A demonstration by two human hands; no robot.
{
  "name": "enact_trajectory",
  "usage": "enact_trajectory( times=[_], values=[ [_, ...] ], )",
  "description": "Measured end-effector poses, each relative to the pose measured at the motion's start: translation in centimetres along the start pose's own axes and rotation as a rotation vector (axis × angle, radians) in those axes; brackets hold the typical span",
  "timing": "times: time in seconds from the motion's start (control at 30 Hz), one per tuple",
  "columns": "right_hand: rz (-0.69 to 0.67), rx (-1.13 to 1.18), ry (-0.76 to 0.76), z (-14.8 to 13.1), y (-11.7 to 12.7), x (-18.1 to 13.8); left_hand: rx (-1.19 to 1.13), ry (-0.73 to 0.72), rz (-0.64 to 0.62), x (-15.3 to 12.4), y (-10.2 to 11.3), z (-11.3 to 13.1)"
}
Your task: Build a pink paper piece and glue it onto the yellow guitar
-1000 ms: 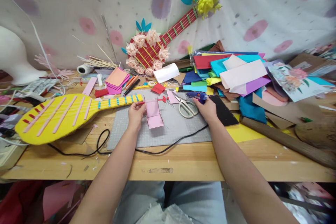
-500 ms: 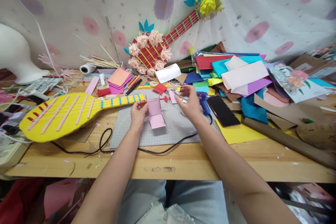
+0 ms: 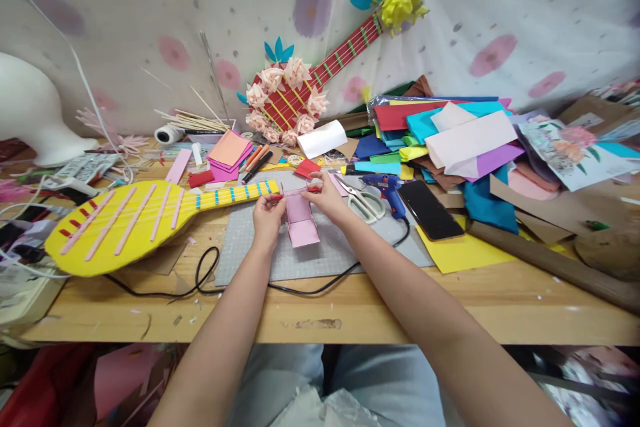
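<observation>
A pink folded cardboard piece stands over the grey cutting mat, its upper panel and lower flap at an angle. At its upper left edge my left hand is closed, thumb and fingers pinching it near a small red stick. On the other side, my right hand has its fingertips closed at the upper right edge, where another bit of red shows. The yellow toy lute lies to the left, its neck ending near my left hand. Open scissors rest beside my right wrist.
A blue glue gun and a phone lie to the right. Its black cord loops across the front. Coloured paper and felt pile up at the back right. A red flowered lute leans against the curtain.
My right hand has moved left from beside the scissors to the pink piece's upper right edge. My left hand stays on the piece's left side. The scissors now show fully.
</observation>
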State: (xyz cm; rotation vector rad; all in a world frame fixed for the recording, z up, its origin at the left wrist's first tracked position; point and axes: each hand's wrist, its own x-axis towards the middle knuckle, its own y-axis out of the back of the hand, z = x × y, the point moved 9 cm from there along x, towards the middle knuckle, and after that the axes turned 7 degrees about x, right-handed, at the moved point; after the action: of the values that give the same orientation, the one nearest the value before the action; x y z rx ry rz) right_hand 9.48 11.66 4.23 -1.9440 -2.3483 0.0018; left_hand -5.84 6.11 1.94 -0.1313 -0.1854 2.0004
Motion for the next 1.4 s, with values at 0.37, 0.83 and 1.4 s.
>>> enact_trajectory(
  times=[0.37,0.83,1.4],
  values=[
    [0.023,-0.034,0.002,0.1,0.0,-0.1,0.004,-0.002,-0.004,-0.1,-0.1,-0.1],
    [-0.006,-0.061,0.024,-0.4,-0.3,-0.2,0.002,-0.029,0.015,0.4,0.2,-0.4],
    [-0.002,-0.077,0.032,-0.8,-0.3,-0.2,0.012,-0.038,0.023,0.4,0.3,-0.2]
  ],
)
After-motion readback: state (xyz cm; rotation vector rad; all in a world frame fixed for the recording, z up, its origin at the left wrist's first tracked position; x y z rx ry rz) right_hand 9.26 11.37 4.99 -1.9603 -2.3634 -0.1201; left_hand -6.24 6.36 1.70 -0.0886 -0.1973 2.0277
